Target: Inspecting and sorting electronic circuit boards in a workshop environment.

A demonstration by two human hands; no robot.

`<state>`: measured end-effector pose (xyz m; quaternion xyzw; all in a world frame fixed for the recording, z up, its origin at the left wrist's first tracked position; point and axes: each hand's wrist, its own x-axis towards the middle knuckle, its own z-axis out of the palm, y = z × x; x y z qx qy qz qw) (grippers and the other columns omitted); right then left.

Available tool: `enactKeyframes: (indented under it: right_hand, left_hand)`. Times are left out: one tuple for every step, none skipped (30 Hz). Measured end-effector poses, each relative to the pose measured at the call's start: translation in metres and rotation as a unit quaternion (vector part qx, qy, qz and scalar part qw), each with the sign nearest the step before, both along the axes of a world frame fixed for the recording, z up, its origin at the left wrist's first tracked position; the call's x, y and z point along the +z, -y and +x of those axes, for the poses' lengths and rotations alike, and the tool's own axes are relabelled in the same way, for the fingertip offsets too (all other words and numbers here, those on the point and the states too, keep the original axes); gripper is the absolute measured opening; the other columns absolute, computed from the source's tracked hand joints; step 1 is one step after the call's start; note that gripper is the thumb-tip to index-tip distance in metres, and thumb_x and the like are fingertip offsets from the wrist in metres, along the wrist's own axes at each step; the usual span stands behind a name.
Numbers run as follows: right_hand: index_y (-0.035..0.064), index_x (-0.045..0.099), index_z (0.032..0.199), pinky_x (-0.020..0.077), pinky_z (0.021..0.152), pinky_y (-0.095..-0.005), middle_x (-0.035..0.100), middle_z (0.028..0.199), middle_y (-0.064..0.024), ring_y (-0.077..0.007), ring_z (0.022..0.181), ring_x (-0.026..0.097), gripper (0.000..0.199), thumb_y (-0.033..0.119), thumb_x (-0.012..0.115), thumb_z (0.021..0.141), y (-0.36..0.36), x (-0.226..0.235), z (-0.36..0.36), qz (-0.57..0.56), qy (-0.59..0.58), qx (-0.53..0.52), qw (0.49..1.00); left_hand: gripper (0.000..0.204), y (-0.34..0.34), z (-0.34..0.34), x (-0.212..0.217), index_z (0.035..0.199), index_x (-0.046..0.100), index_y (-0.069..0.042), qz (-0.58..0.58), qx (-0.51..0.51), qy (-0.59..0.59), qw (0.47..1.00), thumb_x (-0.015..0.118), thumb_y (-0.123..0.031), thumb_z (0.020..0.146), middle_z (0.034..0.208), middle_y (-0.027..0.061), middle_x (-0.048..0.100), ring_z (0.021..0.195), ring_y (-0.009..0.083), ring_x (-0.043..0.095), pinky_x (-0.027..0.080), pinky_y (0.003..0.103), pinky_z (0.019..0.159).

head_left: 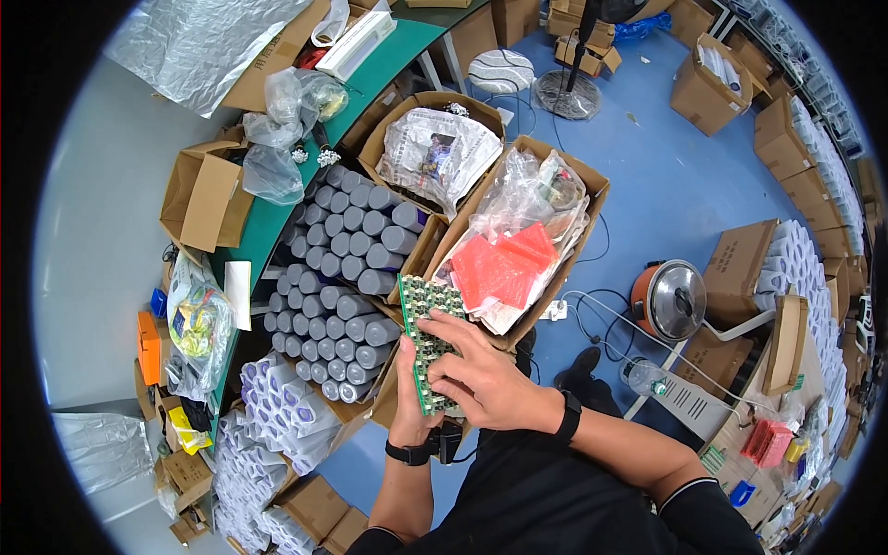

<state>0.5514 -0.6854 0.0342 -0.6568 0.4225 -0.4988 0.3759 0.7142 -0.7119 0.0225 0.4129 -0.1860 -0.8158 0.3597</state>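
— What's around?
— Blue floor [684, 194], cartons, grey cylinders [347, 268] in stacks.
— And the hands?
— Left hand [413, 393] cradles a green circuit board [427, 324] from below; right hand [486, 375] pinches its edge, over the cartons.

Grey cylinders [356, 268] stacked in boxes, red packets [499, 264], rice cooker [671, 298]

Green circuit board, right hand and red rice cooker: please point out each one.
Green circuit board [421, 310], head view, upper end of the board.
Right hand [486, 375], head view, back of the hand.
Red rice cooker [673, 298], head view, glass lid.
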Motion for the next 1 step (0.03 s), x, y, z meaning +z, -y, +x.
enactKeyframes:
  right_hand:
    - [0.007, 0.065, 0.103, 0.0375, 0.119, -0.0577, 0.048, 0.158, -0.0219, -0.0493, 0.151, 0.039, 0.02, 0.006, 0.08, 0.089, 0.0002, -0.005, -0.0003, 0.012, 0.009, 0.008, 1.0]
  left_hand:
    - [0.075, -0.0006, 0.0019, -0.0055, 0.154, 0.047, -0.01, -0.025, -0.007, 0.038, 0.999, 0.037, -0.069, 0.108, 0.141, 0.016, 0.064, 0.122, 0.0268, 0.068, 0.057, 0.04, 0.103]
